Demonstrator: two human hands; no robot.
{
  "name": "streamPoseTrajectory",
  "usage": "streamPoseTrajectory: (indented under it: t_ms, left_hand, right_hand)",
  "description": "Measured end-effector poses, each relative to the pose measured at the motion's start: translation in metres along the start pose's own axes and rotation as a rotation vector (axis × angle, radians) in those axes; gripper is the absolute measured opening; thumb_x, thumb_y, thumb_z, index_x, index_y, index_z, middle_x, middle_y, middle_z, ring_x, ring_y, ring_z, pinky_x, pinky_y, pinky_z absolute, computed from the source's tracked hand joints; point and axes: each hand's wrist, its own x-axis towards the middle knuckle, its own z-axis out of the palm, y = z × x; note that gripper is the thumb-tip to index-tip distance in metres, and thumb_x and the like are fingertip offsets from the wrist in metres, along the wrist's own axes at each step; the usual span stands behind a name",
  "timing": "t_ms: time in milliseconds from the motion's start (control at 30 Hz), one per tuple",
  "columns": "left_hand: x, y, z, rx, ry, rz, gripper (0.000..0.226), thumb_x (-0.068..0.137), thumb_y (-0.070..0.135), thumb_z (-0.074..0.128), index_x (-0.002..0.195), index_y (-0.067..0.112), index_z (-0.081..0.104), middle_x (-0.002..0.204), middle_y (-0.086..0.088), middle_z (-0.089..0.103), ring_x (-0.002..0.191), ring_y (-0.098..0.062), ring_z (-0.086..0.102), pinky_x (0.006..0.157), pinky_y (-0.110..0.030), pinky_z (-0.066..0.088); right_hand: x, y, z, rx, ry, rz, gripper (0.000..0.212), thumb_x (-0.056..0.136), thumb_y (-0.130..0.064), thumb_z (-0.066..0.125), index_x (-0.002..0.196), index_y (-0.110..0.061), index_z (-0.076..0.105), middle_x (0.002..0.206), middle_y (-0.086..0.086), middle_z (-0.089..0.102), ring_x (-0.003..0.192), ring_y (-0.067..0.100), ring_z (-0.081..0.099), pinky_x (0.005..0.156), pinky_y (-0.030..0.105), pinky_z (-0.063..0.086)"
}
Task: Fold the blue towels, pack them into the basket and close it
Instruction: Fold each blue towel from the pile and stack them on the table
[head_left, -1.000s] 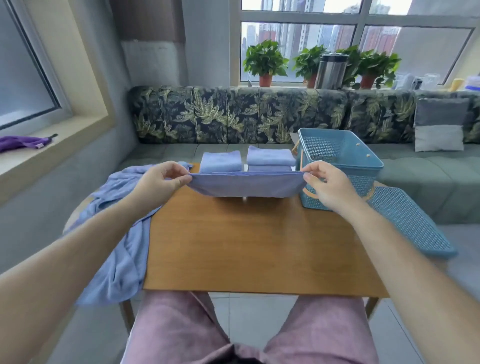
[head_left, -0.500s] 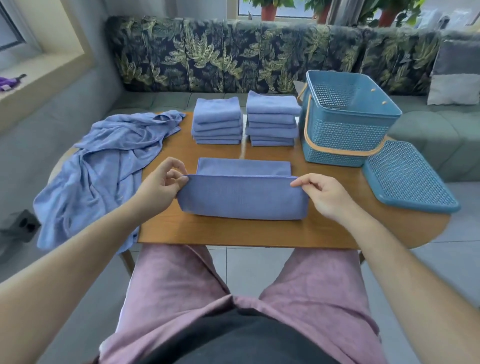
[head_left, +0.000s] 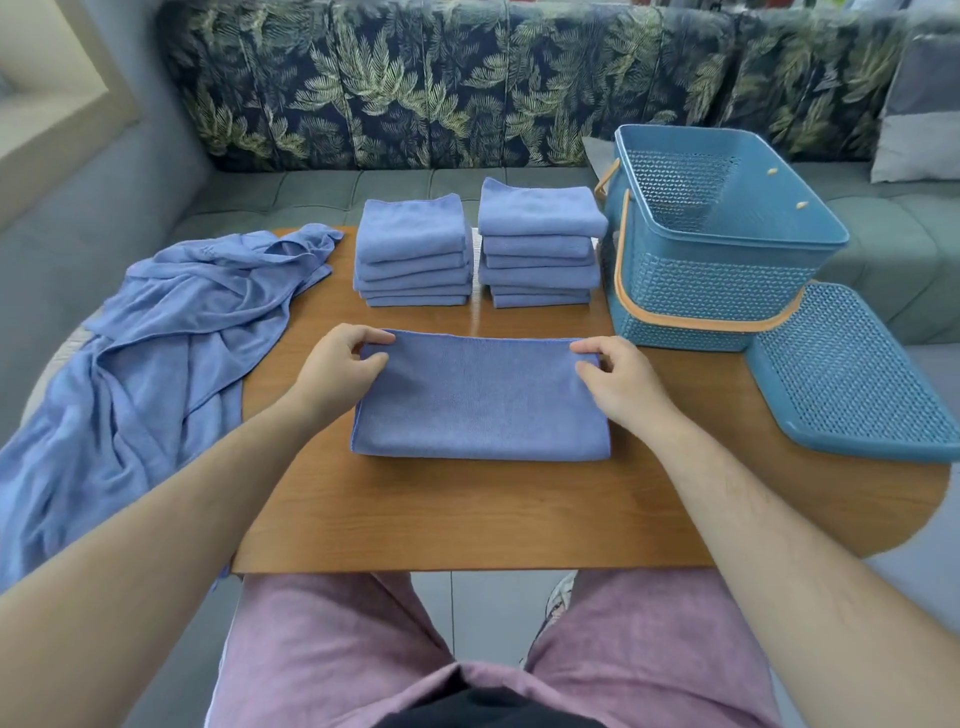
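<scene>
A blue towel (head_left: 480, 397) lies folded in half as a flat rectangle in the middle of the wooden table (head_left: 467, 514). My left hand (head_left: 340, 366) pinches its far left corner and my right hand (head_left: 618, 374) pinches its far right corner. Behind it stand two stacks of folded blue towels (head_left: 415, 249), the right stack (head_left: 540, 241) a little taller. An empty blue plastic basket (head_left: 722, 260) with an orange handle stands at the far right of the table. Its perforated blue lid (head_left: 847, 374) lies flat beside it on the right.
A heap of unfolded blue towels (head_left: 156, 353) hangs over the table's left edge. A leaf-patterned sofa (head_left: 467, 88) runs behind the table, with a grey cushion (head_left: 919, 109) at the right. My knees in pink trousers (head_left: 322, 639) sit under the near edge.
The towel held up in the air a second ago came down onto the table and was folded in half away from me. Both hands carried the near edge to the far edge.
</scene>
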Motion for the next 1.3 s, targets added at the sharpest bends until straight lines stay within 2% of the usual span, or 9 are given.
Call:
streamPoseTrajectory:
  t_ms: [167,267,367,567,667,733,833,1000,1300]
  left_hand:
    - [0.021,-0.014,0.016,0.053,-0.032,-0.005,0.034,0.091,0.011,0.061,0.124,0.017,0.066,0.123,0.0,0.057,0.106,-0.008,0.049,0.091,-0.021,0.036]
    - [0.027,-0.026,0.026,0.107,-0.053,0.006,0.037,0.092,0.01,0.06,0.129,0.013,0.062,0.121,-0.003,0.052,0.099,-0.009,0.049,0.09,-0.019,0.035]
    - [0.027,-0.036,0.035,0.118,-0.024,0.004,0.034,0.096,0.013,0.057,0.13,0.011,0.061,0.125,-0.005,0.047,0.097,-0.012,0.049,0.097,-0.023,0.04]
    - [0.026,-0.044,0.038,0.231,0.006,0.017,0.033,0.098,0.021,0.056,0.129,0.016,0.065,0.133,-0.01,0.049,0.125,-0.034,0.042,0.11,-0.039,0.035]
    - [0.015,-0.027,0.041,0.424,0.06,0.031,0.035,0.097,0.033,0.056,0.13,0.022,0.063,0.148,-0.007,0.042,0.138,-0.032,0.032,0.111,-0.049,0.029]
    - [0.005,-0.005,0.054,0.498,0.096,0.199,0.04,0.096,0.036,0.057,0.133,0.021,0.062,0.154,-0.005,0.038,0.144,-0.029,0.029,0.112,-0.051,0.027]
    - [-0.006,0.027,0.087,0.436,-0.038,0.33,0.05,0.098,0.04,0.044,0.144,0.02,0.052,0.16,-0.003,0.034,0.151,-0.026,0.025,0.119,-0.05,0.025]
    - [-0.01,0.013,0.105,0.486,-0.182,0.18,0.064,0.097,0.058,0.022,0.156,0.036,0.029,0.166,0.01,0.016,0.155,-0.018,0.007,0.126,-0.042,0.007]
    - [0.001,-0.031,0.055,0.509,-0.213,0.066,0.067,0.099,0.067,0.026,0.159,0.039,0.015,0.168,0.012,0.0,0.154,-0.007,-0.006,0.125,-0.036,-0.003]
  right_hand:
    - [0.017,0.013,0.018,-0.069,-0.038,0.015,0.031,0.094,-0.01,0.06,0.124,-0.016,0.067,0.117,-0.008,0.054,0.105,0.007,0.055,0.076,-0.001,0.036]
    - [0.023,0.019,0.024,-0.125,-0.065,0.015,0.034,0.094,-0.016,0.061,0.127,-0.017,0.064,0.126,-0.005,0.055,0.119,0.012,0.054,0.097,0.016,0.037]
    - [0.022,0.025,0.029,-0.208,-0.057,-0.013,0.036,0.096,-0.021,0.059,0.131,-0.018,0.062,0.13,-0.002,0.051,0.124,0.015,0.05,0.1,0.02,0.034]
    - [0.018,0.023,0.031,-0.291,-0.022,0.062,0.042,0.099,-0.032,0.054,0.139,-0.022,0.058,0.121,-0.003,0.038,0.123,0.017,0.04,0.102,0.021,0.03]
    - [0.008,0.007,0.035,-0.551,0.067,0.047,0.046,0.097,-0.035,0.053,0.141,-0.022,0.055,0.138,0.005,0.039,0.131,0.028,0.034,0.107,0.039,0.034]
    - [-0.002,-0.013,0.051,-0.637,0.138,-0.085,0.048,0.096,-0.03,0.053,0.143,-0.021,0.053,0.153,0.009,0.038,0.142,0.032,0.03,0.11,0.047,0.031]
    - [-0.012,-0.039,0.089,-0.542,-0.002,-0.217,0.054,0.099,-0.024,0.047,0.153,-0.018,0.043,0.165,0.008,0.028,0.155,0.029,0.015,0.122,0.047,0.019]
    - [-0.011,-0.026,0.102,-0.65,-0.231,-0.051,0.059,0.106,-0.045,0.022,0.162,-0.028,0.012,0.17,-0.002,-0.002,0.156,0.02,-0.009,0.126,0.043,-0.006]
    - [-0.008,0.005,0.061,-0.693,-0.172,0.076,0.069,0.101,-0.064,0.018,0.162,-0.033,0.011,0.17,-0.001,-0.008,0.156,0.019,-0.01,0.126,0.041,-0.006]
